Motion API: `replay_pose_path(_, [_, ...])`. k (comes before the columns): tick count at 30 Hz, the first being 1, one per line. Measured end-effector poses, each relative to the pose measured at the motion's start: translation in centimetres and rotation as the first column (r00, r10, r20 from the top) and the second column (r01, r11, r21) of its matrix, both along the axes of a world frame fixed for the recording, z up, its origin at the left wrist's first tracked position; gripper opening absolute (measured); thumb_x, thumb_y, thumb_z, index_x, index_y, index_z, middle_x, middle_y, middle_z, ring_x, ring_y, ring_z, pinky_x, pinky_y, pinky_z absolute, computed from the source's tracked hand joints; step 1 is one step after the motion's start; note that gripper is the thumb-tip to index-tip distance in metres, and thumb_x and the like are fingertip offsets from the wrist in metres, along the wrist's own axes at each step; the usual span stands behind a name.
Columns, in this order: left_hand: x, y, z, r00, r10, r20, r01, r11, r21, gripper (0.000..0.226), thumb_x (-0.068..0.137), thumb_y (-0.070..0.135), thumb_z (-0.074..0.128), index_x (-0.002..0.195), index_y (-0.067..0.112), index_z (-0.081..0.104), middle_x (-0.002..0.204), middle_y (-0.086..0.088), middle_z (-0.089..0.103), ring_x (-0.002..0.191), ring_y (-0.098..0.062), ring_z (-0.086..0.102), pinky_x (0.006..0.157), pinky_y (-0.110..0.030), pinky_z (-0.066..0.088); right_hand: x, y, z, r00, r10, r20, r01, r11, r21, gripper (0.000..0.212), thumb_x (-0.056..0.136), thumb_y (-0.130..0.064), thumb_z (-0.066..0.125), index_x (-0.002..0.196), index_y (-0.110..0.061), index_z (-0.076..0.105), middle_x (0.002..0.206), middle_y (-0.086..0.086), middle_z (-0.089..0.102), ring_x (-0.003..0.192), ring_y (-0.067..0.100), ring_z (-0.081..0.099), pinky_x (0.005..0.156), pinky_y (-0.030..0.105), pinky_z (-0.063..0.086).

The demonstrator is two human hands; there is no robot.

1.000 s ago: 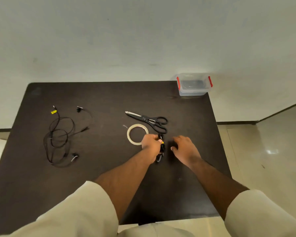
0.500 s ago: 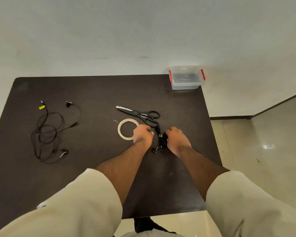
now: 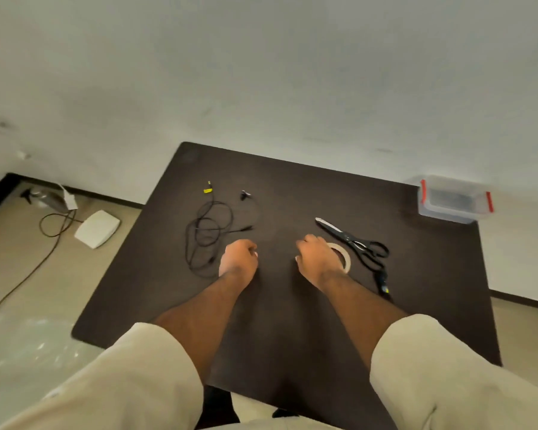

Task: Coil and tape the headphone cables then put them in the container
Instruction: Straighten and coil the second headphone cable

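Two sets of earphones lie on the dark table before you: one loose and tangled toward the left, its yellow-tagged plug nearest the wall, the other a small dark bundle at the right, just in front of the scissors. Whether that bundle is already taped is too small to tell, and it sits well apart from the clear container with red clips at the far right corner.

The loose cable looks thin, light and limp; expect it to spring out of any loop you make and to snag on itself. Take it near the plug or at an earbud, not mid-tangle, and draw it out before winding. The earbud joints are likely the fragile part, so avoid tugging there.

Your left hand hovers palm-down just right of the tangle, fingers loosely curled and holding nothing, the forearm reaching straight out from a pale rolled sleeve. Your right hand is likewise knuckles-up with fingers loosely curled, partly covering the roll of tape; it appears to grip nothing, though its fingertips are hidden. On the floor at left sit a white box and a trailing cord.
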State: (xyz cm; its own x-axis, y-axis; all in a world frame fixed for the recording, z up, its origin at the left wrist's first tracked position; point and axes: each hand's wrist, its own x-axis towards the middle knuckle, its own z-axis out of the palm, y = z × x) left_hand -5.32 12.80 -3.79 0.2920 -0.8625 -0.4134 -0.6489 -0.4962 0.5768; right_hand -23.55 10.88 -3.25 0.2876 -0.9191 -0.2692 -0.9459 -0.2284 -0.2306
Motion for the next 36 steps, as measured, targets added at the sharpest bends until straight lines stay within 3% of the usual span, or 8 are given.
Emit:
replay_pose_path(8, [11.1,-1.9,-1.1,0.998,0.023,0.055,-0.023,1.0,-0.003,0.03,0.089,0.009,0.052,0.113,0.015,0.07,0.118,-0.01,0.067,0.11,-0.031,0.06,0.092,-0.034,0.05,10.3,-4.8,-1.4,0.994,0.093,0.057,-0.097,0.992,0.076,0.024,0.089,-0.018,0.051,0.109,-0.008,0.059,0.118,0.011,0.053,0.115,0.031,0.048,0.096,0.044,0.046])
replay_pose_path(13, [15.0,-3.0,-3.2,0.971,-0.212,0.109,0.218,0.975,-0.046,0.024,0.088,0.011,0.056,0.106,0.013,0.072,0.11,-0.011,0.064,0.106,-0.03,0.059,0.089,-0.034,0.049,14.3,-5.3,-3.5,0.994,0.11,0.004,-0.108,0.969,0.224,0.025,0.09,-0.021,0.051,0.109,-0.01,0.063,0.115,0.011,0.055,0.113,0.032,0.051,0.094,0.044,0.047])
replay_pose_path(19, [18.4,-6.3,-3.4,0.973,-0.209,0.101,0.229,0.937,-0.265,0.021,0.092,0.021,0.057,0.106,0.014,0.071,0.101,-0.006,0.061,0.095,-0.021,0.056,0.082,-0.031,0.047,18.1,-7.7,-4.3,0.995,0.009,0.098,-0.017,0.996,0.084,0.022,0.091,-0.02,0.051,0.097,-0.009,0.069,0.102,0.01,0.063,0.101,0.03,0.057,0.082,0.038,0.049])
replay_pose_path(25, [21.6,-13.0,-4.3,0.994,-0.099,-0.039,0.097,0.994,-0.046,0.019,0.088,0.022,0.062,0.104,0.018,0.071,0.107,-0.005,0.065,0.103,-0.024,0.06,0.092,-0.033,0.05,21.8,-14.4,-4.6,0.992,0.052,0.113,-0.053,0.999,0.003,0.021,0.086,-0.003,0.047,0.096,-0.006,0.065,0.104,0.012,0.059,0.101,0.033,0.056,0.081,0.039,0.048])
replay_pose_path(28, [23.0,-14.1,-5.1,0.985,-0.166,-0.053,0.168,0.985,0.045,0.024,0.086,0.018,0.067,0.11,0.014,0.071,0.112,-0.007,0.066,0.108,-0.024,0.059,0.099,-0.033,0.047,23.2,-16.9,-4.8,0.969,0.246,0.003,-0.244,0.964,0.107,0.041,0.085,0.001,0.045,0.12,-0.015,0.059,0.126,0.009,0.049,0.112,0.034,0.051,0.093,0.046,0.047])
replay_pose_path(30, [23.6,-14.3,-5.6,0.981,-0.188,-0.056,0.191,0.981,0.042,0.025,0.086,0.015,0.067,0.112,0.014,0.07,0.114,-0.007,0.065,0.108,-0.023,0.059,0.1,-0.033,0.046,23.8,-18.1,-4.8,0.932,0.342,-0.119,-0.323,0.934,0.153,0.036,0.093,-0.01,0.045,0.126,-0.018,0.055,0.131,0.01,0.044,0.116,0.035,0.049,0.094,0.047,0.046])
replay_pose_path(32, [23.8,-14.2,-5.8,0.977,-0.203,-0.065,0.206,0.978,0.038,0.026,0.087,0.014,0.066,0.113,0.014,0.07,0.115,-0.006,0.063,0.107,-0.022,0.058,0.101,-0.032,0.045,24.1,-19.0,-4.5,0.884,0.422,-0.202,-0.4,0.906,0.14,0.03,0.097,-0.021,0.041,0.123,-0.016,0.054,0.126,0.01,0.049,0.115,0.033,0.051,0.091,0.045,0.048])
replay_pose_path(36, [23.6,-14.1,-5.2,0.973,-0.197,-0.123,0.203,0.978,0.041,0.026,0.087,0.013,0.067,0.112,0.013,0.069,0.113,-0.006,0.065,0.107,-0.021,0.059,0.1,-0.031,0.046,23.6,-19.6,-3.4,0.742,0.547,-0.388,-0.573,0.818,0.059,0.024,0.095,-0.018,0.044,0.111,-0.017,0.062,0.123,0.002,0.05,0.113,0.026,0.047,0.083,0.039,0.045])
